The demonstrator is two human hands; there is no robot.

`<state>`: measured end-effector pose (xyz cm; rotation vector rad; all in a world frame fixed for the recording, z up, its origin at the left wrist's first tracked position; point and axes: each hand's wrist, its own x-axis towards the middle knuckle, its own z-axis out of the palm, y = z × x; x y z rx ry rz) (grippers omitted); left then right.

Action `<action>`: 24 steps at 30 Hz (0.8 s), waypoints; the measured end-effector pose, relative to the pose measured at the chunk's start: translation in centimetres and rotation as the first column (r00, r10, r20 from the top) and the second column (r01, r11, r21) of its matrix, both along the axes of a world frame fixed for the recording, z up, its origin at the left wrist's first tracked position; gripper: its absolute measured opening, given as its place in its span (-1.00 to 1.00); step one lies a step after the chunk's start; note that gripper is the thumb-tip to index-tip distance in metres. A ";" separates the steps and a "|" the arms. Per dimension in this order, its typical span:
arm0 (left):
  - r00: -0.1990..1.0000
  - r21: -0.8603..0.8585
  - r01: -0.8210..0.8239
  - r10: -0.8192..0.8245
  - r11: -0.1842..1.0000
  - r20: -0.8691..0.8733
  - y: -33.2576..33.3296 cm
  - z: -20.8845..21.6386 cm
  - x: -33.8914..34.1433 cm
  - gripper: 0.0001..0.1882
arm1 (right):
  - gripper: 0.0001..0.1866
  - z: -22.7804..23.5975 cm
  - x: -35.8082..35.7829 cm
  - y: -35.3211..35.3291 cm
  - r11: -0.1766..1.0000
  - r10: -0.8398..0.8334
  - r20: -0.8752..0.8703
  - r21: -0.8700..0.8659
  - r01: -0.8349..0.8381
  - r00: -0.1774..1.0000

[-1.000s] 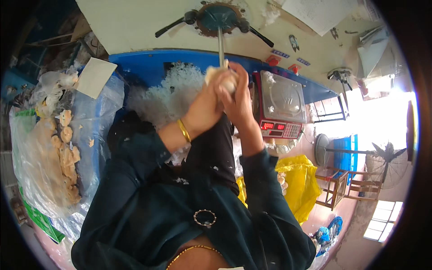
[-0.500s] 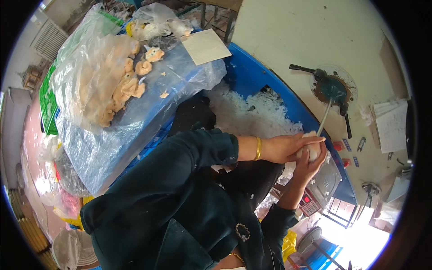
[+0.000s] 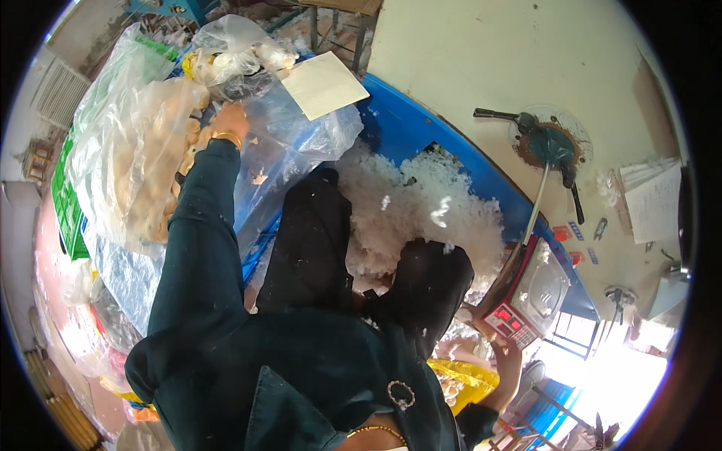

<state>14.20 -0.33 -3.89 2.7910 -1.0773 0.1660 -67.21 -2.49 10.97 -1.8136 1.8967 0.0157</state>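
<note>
My left hand [image 3: 230, 120], with a gold bangle at the wrist, reaches over the heap of peach plush pieces [image 3: 197, 135] at the upper left; its fingertips are hidden, so any grip does not show. At the lower right my right hand [image 3: 508, 362] is beside a scale [image 3: 514, 319] with a red lit display. Its fingers look apart. A blurred cream plush piece [image 3: 474, 319] is just off its fingertips, above a yellow bag [image 3: 474, 382] holding similar pieces. A thin metal tube [image 3: 536, 204] runs from a dark fitting [image 3: 553, 146] on the table toward the scale.
A blue bin [image 3: 421, 113] full of white fibre stuffing [image 3: 421, 199] lies before my knees. Clear plastic sheeting [image 3: 301, 143] and a card [image 3: 325, 85] are at the left. The pale table [image 3: 466, 52] holds papers [image 3: 653, 207] and small tools.
Both hands have left the tube's end, where they held the cream plush piece. My left hand has swung to the upper-left heap; my right has dropped toward the yellow bag with the piece.
</note>
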 end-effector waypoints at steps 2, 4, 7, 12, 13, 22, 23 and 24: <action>0.995 -0.015 0.066 -0.065 0.998 0.074 -1.2 -1.0 -0.3 -0.80 | -0.66 -0.5 4.1 -1.5 0.984 0.166 0.119 -0.092 -0.156 0.979; 0.979 -0.208 0.130 -0.159 0.969 -0.129 -3.2 1.2 -3.7 -0.79 | -0.66 0.2 11.2 -3.0 0.961 0.253 0.168 -0.158 -0.227 0.953; 0.549 -0.680 -0.121 -0.522 0.723 -0.652 -4.8 5.7 -14.4 -0.73 | -0.58 -2.2 18.6 -5.1 0.923 0.378 0.472 -0.255 -0.287 0.797; -0.225 -0.661 -0.233 -0.700 0.714 -0.677 -4.2 12.1 -30.8 -0.63 | -0.36 0.5 29.3 -5.2 0.694 0.644 0.322 -0.627 -0.353 0.694; -0.313 -0.656 -0.204 -0.683 0.727 -0.659 -4.3 12.2 -32.6 -0.64 | -0.52 0.4 29.5 -5.4 0.593 0.683 0.199 -0.714 -0.374 0.703; -0.334 -0.817 0.153 -0.749 0.556 -0.572 -4.8 12.7 -39.6 -0.80 | -0.79 0.4 21.6 -5.4 0.892 0.429 0.667 -0.420 -0.168 0.609; -0.380 -0.815 0.198 -0.724 0.545 -0.576 -5.2 12.7 -39.9 -0.81 | -0.79 0.6 20.9 -5.2 0.927 0.352 0.748 -0.361 -0.101 0.563; -0.388 -0.801 0.179 -0.707 0.572 -0.591 -5.3 13.5 -40.9 -0.82 | -0.79 0.8 20.3 -5.2 0.955 0.274 0.817 -0.295 -0.040 0.507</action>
